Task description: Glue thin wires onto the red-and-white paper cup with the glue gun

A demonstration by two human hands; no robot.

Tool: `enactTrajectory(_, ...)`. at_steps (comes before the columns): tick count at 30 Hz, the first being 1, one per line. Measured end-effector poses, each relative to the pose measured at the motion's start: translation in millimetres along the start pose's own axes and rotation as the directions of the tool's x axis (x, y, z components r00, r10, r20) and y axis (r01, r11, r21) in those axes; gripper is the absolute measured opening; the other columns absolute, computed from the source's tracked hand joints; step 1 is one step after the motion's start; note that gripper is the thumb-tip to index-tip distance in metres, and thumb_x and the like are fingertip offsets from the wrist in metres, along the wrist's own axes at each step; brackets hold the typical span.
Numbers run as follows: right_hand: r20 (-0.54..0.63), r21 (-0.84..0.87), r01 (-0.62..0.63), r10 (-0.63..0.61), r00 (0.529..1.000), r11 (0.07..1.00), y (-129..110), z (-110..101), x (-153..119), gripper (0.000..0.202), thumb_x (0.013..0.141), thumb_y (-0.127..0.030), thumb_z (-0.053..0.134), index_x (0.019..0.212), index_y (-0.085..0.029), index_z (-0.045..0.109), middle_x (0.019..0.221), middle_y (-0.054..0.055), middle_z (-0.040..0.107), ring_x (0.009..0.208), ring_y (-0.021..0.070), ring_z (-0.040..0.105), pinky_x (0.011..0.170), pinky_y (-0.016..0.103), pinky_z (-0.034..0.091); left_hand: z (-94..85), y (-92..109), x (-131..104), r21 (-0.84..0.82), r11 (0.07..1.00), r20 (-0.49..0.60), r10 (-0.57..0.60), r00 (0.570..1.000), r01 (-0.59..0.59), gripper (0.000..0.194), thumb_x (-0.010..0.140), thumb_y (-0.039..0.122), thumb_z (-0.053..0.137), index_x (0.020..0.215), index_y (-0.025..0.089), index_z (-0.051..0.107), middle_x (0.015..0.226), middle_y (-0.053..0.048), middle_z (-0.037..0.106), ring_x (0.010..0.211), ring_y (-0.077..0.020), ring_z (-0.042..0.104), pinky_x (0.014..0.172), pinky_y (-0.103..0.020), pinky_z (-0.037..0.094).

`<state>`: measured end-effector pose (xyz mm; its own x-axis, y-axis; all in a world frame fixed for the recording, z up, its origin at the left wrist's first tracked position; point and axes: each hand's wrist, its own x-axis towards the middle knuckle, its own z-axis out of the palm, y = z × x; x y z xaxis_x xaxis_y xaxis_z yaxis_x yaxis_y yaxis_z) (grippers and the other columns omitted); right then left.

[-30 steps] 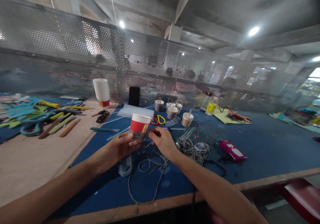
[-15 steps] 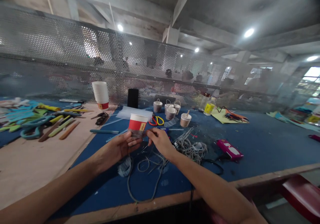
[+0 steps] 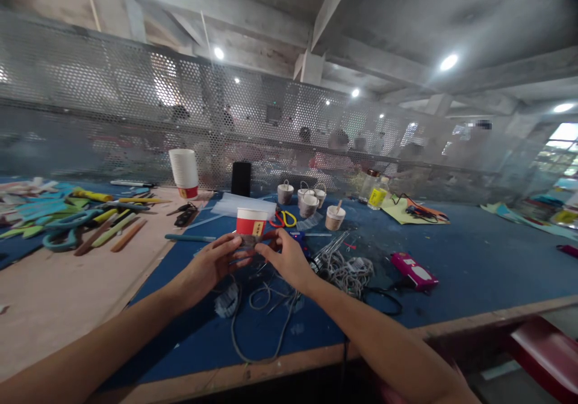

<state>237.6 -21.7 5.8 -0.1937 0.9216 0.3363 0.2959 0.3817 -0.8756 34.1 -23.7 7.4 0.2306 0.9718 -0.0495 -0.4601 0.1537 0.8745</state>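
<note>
Hands (image 3: 246, 262) on red-white cup (image 3: 251, 223) (upright).

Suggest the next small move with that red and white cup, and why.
Perhaps press the grey band gently against the paper cup with the right hand: the band covers the cup's lower part, the left hand holds the cup, and the right hand's fingers are right by the band.

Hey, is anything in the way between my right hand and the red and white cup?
Nothing visible: your right hand has its fingertips at the right side of the cup, by the grey band. Your left hand holds the opposite side. The scissors lie beyond, not between.
</note>
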Motion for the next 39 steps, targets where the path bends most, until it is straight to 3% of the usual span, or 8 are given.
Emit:
enactTrajectory(7,-0.057,-0.092,0.023,-0.029,0.998,0.995,-1,2,-1,0.036,0.084,-0.046,0.076,0.103,-0.020,0.060,0.079,0.001,0.067,0.073,0.0184,0.064,0.070,0.031,0.047,1.5,-2,-2,0.084,0.995,0.056,0.052,0.997,-0.057,0.029,0.084,0.017,0.078,0.112,0.014,0.074,0.117,-0.013,0.077,0.094,-0.0225,0.076,0.090,-0.036,0.063)
enactTrajectory(14,-0.016,-0.068,0.066,-0.067,0.998,0.996,-1,2,-2,0.031,0.088,-0.042,0.073,0.106,-0.019,0.062,0.079,0.000,0.068,0.074,0.0176,0.066,0.070,0.029,0.049,-1.8,-4,3,0.134,0.983,-0.010,0.131,0.991,-0.129,0.036,0.078,0.022,0.086,0.111,0.017,0.071,0.118,-0.011,0.077,0.102,-0.0218,0.075,0.087,-0.029,0.063)
enactTrajectory(18,0.059,-0.161,0.173,-0.166,0.984,0.972,-5,2,-5,0.024,0.095,-0.044,0.065,0.097,-0.020,0.067,0.082,0.001,0.072,0.077,0.0167,0.068,0.075,0.028,0.049,-4.0,-2,4,0.073,0.989,-0.027,0.132,0.991,-0.130,0.034,0.078,0.021,0.086,0.108,0.016,0.070,0.108,-0.010,0.079,0.096,-0.0218,0.076,0.085,-0.029,0.062)
enactTrajectory(23,0.197,-0.358,0.373,-0.321,0.926,0.856,-2,5,-7,0.020,0.101,-0.038,0.060,0.097,-0.022,0.071,0.097,0.002,0.078,0.093,0.0180,0.069,0.097,0.034,0.040,1.3,8,-1,-0.003,0.997,-0.047,0.075,0.996,-0.075,0.025,0.081,0.014,0.081,0.103,0.016,0.072,0.106,-0.010,0.079,0.091,-0.0203,0.077,0.077,-0.024,0.062)
enactTrajectory(29,0.319,-0.461,0.454,-0.335,0.886,0.762,8,7,-7,0.021,0.102,-0.038,0.060,0.097,-0.022,0.072,0.104,0.005,0.078,0.099,0.0189,0.068,0.099,0.035,0.037,1.1,12,-3,-0.104,0.995,-0.038,-0.006,0.999,0.002,0.013,0.085,0.006,0.074,0.095,0.013,0.072,0.095,-0.007,0.079,0.081,-0.0151,0.076,0.067,-0.017,0.061)
enactTrajectory(34,0.238,-0.531,0.374,-0.290,0.927,0.760,-6,-10,-2,0.035,0.105,-0.047,0.051,0.096,-0.021,0.073,0.100,0.007,0.074,0.096,0.0188,0.066,0.088,0.030,0.042,-2.6,12,-3,-0.141,0.990,-0.031,-0.020,0.999,0.015,0.011,0.085,0.003,0.074,0.087,0.014,0.070,0.077,-0.002,0.073,0.065,-0.0112,0.071,0.060,-0.015,0.060)
enactTrajectory(36,0.114,-0.610,0.241,-0.217,0.970,0.755,-11,-26,4,0.034,0.104,-0.046,0.052,0.096,-0.020,0.073,0.102,0.008,0.072,0.098,0.0203,0.066,0.087,0.031,0.043,-2.1,14,-4,-0.147,0.989,-0.050,-0.027,0.998,0.020,0.013,0.085,0.003,0.073,0.088,0.015,0.070,0.078,-0.001,0.073,0.061,-0.0099,0.069,0.057,-0.015,0.058)
enactTrajectory(39,-0.031,-0.755,-0.049,0.039,0.999,0.654,-10,-54,14,0.027,0.099,-0.044,0.059,0.100,-0.019,0.070,0.103,0.010,0.073,0.095,0.0248,0.069,0.084,0.034,0.046,-0.7,18,-7,-0.150,0.988,-0.079,-0.043,0.996,0.031,0.013,0.085,0.005,0.074,0.091,0.016,0.070,0.081,-0.001,0.073,0.059,-0.0079,0.066,0.054,-0.014,0.056)
